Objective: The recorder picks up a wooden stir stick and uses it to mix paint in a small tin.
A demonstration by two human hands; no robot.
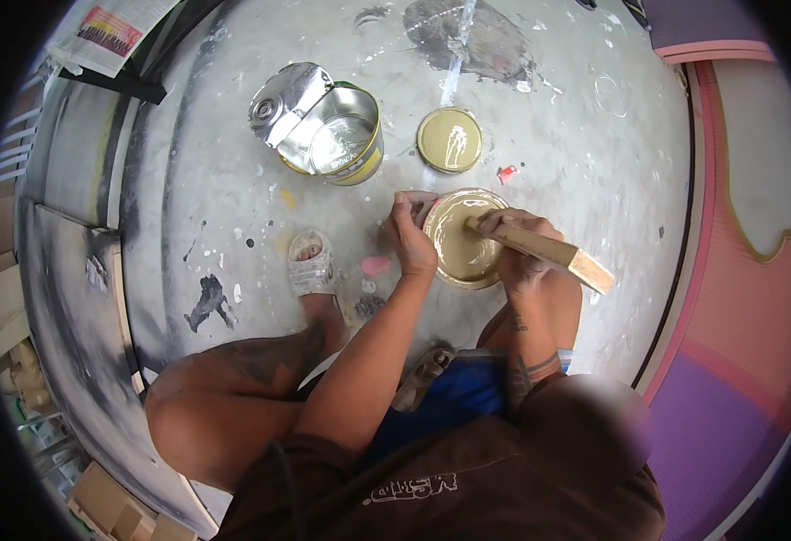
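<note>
A round can of beige paint (455,259) stands on the floor between my feet. My left hand (411,236) holds its left side, thumb up near the rim and fingers round the outer wall. In my right hand (523,245) is a flat wooden stick (562,256). The stick's lower end dips into the paint, and its thick free end points to the lower right. Just beyond the can lies a round lid (449,141), its face coated in the same beige. To the left, an opened metal tin (348,135) shows a shiny bare inside, its cut top folded back.
The grey concrete floor (224,189) has paint spots and dark patches. A small red scrap (507,174) lies near the lid. Along the left stand grey-black panels (75,298), with cardboard boxes (111,505) behind. Pink and purple panels (720,379) line the right side.
</note>
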